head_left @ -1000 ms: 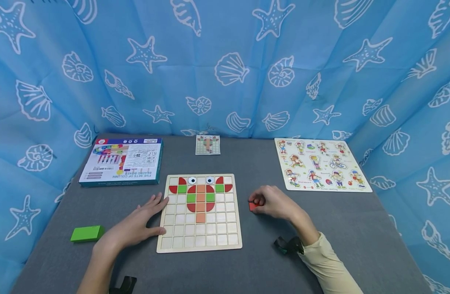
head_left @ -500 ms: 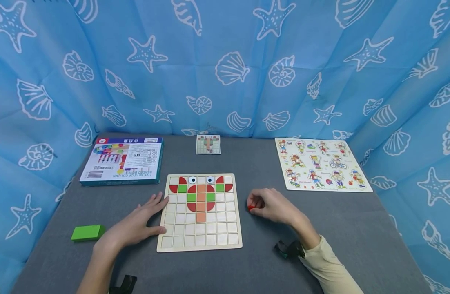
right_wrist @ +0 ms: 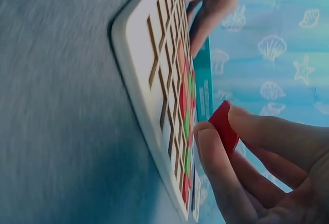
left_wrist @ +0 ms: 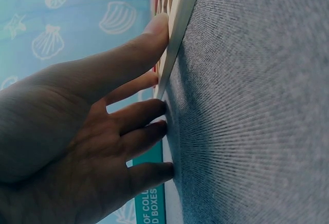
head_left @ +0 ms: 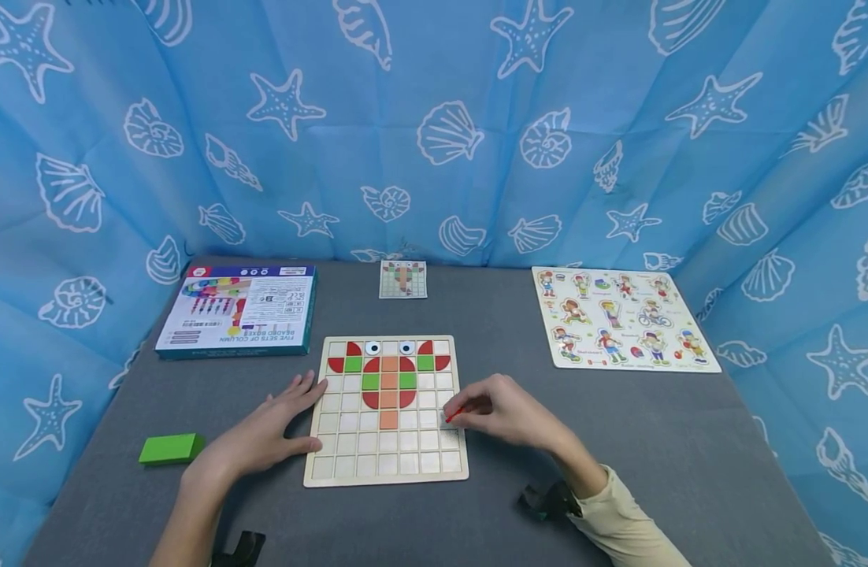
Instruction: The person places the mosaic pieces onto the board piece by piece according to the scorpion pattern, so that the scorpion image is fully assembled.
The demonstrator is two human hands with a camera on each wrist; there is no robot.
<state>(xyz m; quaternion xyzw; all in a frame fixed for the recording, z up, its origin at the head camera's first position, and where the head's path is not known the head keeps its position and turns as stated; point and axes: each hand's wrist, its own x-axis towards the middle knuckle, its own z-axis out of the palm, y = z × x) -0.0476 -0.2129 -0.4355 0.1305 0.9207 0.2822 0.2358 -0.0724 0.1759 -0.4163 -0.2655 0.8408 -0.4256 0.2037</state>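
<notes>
A wooden grid board lies on the grey table, with red, green and orange tiles and two eye tiles forming a figure in its upper middle. My left hand rests at its left edge, fingers spread and fairly straight, thumb touching the rim. Between the thumb and fingers of my right hand I pinch a small red tile, held over the board's right edge. The right wrist view shows the tile raised above the board, partly covered by the fingertips; its full shape is hidden.
A small pattern card lies behind the board. At the back left is a flat box, and at the back right a picture puzzle board. A green block sits beside my left forearm. A blue curtain hangs behind the table.
My right hand has picked the red tile up from the table right of the board and carried it left over the board's right edge. My left hand has stayed put.
</notes>
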